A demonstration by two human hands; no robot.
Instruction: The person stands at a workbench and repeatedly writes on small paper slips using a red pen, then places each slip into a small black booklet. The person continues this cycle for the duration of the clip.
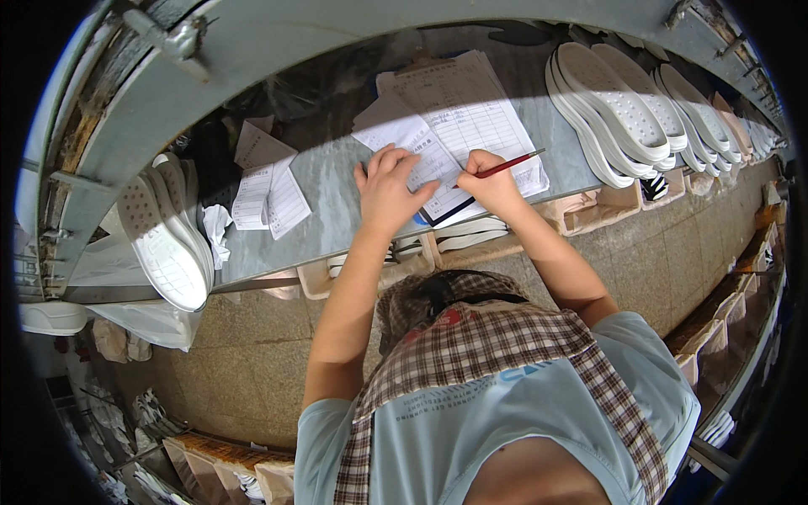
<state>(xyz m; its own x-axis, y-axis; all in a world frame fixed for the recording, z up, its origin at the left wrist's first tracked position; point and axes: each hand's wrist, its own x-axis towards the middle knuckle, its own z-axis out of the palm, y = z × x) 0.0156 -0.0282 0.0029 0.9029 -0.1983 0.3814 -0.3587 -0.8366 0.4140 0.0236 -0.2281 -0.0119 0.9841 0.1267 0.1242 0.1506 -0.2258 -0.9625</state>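
My right hand (pixel 491 182) is closed round a red pen (pixel 515 162), its tip down at the edge of a printed slip (pixel 418 144). On the slip's left side my left hand (pixel 393 187) lies with fingers spread, pressing the paper down. Beneath the slip is a thick stack of ruled forms (pixel 481 105) on a clipboard, with handwriting in some rows. The dark strip under my hands looks like the edge of a pad or board; my fingers partly cover it.
White perforated shoe soles (pixel 619 105) stand stacked to the right, and more soles (pixel 164 231) lean at the left end. Loose slips (pixel 268 189) lie on the grey table (pixel 324 215) left of my hand. Below the edge sit bins (pixel 602 210) with soles.
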